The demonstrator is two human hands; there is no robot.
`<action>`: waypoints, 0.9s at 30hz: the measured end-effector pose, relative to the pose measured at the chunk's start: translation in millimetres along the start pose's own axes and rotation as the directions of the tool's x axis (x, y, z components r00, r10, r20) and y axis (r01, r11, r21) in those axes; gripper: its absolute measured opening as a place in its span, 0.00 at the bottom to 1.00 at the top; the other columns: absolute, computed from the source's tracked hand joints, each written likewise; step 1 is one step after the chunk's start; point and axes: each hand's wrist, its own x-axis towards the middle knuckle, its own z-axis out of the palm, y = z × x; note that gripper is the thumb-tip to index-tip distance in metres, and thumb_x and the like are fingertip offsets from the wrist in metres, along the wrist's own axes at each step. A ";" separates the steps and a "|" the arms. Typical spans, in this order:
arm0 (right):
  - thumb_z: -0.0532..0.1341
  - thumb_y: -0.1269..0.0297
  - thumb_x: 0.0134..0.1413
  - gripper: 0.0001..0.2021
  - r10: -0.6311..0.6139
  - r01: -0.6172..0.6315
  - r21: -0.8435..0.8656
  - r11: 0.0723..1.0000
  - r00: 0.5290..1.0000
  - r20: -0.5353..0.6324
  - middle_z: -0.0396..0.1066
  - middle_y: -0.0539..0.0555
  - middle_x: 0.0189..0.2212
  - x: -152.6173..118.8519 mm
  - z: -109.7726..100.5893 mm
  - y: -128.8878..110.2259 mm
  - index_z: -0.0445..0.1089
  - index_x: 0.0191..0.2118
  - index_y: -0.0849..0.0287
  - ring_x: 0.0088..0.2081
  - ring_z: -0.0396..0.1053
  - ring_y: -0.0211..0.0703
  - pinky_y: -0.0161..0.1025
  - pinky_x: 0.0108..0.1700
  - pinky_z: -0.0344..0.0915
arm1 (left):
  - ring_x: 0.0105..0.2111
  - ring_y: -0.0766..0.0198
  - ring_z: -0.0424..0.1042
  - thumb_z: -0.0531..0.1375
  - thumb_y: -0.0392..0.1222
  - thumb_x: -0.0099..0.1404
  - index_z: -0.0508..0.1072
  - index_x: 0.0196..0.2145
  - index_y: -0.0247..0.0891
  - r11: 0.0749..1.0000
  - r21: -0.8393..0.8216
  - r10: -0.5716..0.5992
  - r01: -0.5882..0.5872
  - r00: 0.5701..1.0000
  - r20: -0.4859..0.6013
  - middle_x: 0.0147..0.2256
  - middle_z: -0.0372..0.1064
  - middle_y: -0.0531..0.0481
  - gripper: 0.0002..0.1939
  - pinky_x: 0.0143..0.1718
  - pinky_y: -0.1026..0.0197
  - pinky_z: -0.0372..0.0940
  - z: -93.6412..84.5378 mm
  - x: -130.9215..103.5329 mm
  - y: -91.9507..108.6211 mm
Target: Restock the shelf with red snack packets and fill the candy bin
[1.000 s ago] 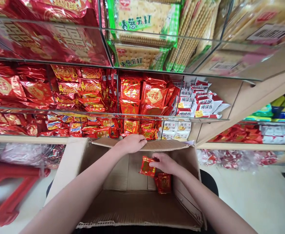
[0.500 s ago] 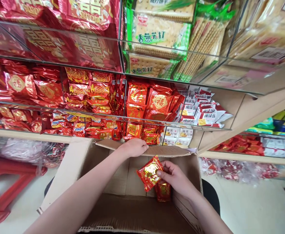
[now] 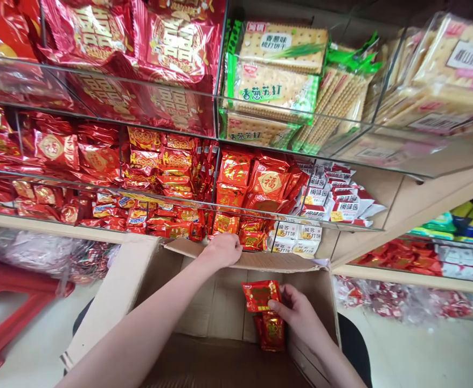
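- The red foil packet [image 3: 261,295] in my right hand [image 3: 299,315] is small and flat, shiny red with gold print on its face. My fingers [image 3: 276,305] pinch its edge at about 4 o'clock, and it sits nearly upright, face toward me, inside the box near the far wall.
- A second red packet [image 3: 272,331] of the same kind lies just below the first at 6 o'clock, its top touching or tucked behind it, leaning against the box's right inner wall.
- The cardboard box [image 3: 115,293] is open and brown; my left hand [image 3: 222,250] rests on its far flap at 12 o'clock.
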 end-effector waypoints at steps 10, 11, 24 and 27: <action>0.57 0.69 0.41 0.08 0.168 -0.079 -0.544 0.835 0.979 0.117 0.68 0.55 0.33 6.9 27.4 30.5 0.65 0.33 0.59 0.37 0.64 0.47 0.40 0.39 0.57 | 0.48 0.49 0.56 0.53 0.44 0.51 0.62 0.45 0.43 0.979 0.032 -0.201 0.199 0.975 0.089 0.47 0.58 0.43 0.22 0.41 0.52 0.57 -9.3 27.8 -5.9; 0.57 0.69 0.41 0.09 0.183 -0.084 -0.558 0.826 0.975 0.123 0.68 0.56 0.34 6.5 31.6 35.2 0.65 0.34 0.59 0.38 0.64 0.47 0.40 0.40 0.57 | 0.48 0.49 0.56 0.53 0.44 0.51 0.62 0.46 0.43 0.980 0.031 -0.197 0.195 0.977 0.081 0.47 0.58 0.43 0.22 0.42 0.52 0.57 -8.9 28.4 -6.5; 0.47 0.64 0.55 0.10 -0.359 0.393 -0.533 0.749 0.917 0.172 0.67 0.52 0.32 21.4 3.7 -83.6 0.65 0.35 0.56 0.34 0.64 0.39 0.35 0.38 0.58 | 0.47 0.53 0.58 0.52 0.46 0.53 0.60 0.46 0.42 0.987 0.011 -0.158 0.158 0.987 0.012 0.45 0.58 0.42 0.22 0.43 0.55 0.56 4.3 24.9 -10.2; 0.47 0.68 0.54 0.11 -0.304 0.284 -0.770 0.571 0.945 0.123 0.66 0.55 0.38 70.1 -11.2 -104.8 0.63 0.40 0.59 0.40 0.62 0.40 0.35 0.42 0.56 | 0.46 0.53 0.60 0.53 0.47 0.52 0.61 0.46 0.41 0.986 0.004 -0.166 0.166 0.986 0.010 0.45 0.58 0.41 0.22 0.43 0.55 0.57 4.2 24.3 -9.2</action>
